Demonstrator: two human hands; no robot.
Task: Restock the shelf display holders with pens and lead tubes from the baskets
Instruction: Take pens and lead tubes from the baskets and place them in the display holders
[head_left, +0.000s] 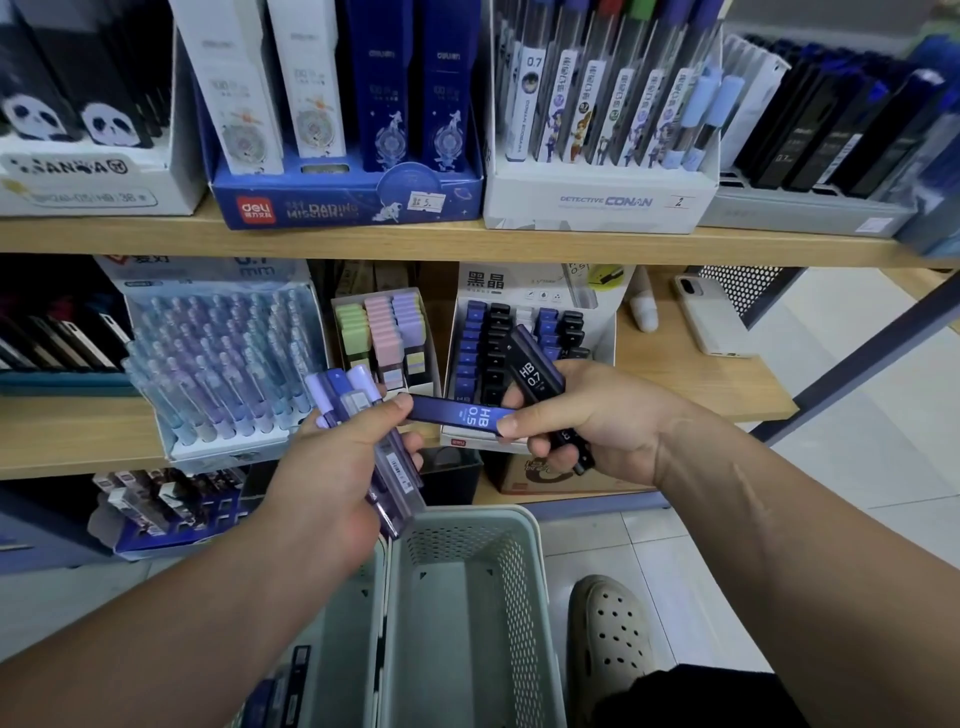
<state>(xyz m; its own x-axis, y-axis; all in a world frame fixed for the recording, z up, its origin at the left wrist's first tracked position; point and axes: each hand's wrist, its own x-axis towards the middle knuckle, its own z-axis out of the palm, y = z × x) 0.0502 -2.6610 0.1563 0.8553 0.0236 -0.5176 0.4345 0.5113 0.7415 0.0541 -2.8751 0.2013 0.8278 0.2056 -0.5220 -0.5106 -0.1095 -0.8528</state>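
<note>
Before wooden shelves (467, 241), left hand (332, 467) grips purple tubes (358, 400), right hand (597, 415) grips black tube (535, 371)

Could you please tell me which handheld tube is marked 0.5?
The blue tube, crosswise between left hand and right hand; the black tube in the right reads 0.7.

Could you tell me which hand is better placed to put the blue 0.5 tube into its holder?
Probably the right hand: it pinches the 0.5 tube by one end directly before the holder, though it also grips a 0.7 tube. The left hand is full of purple tubes.
</note>
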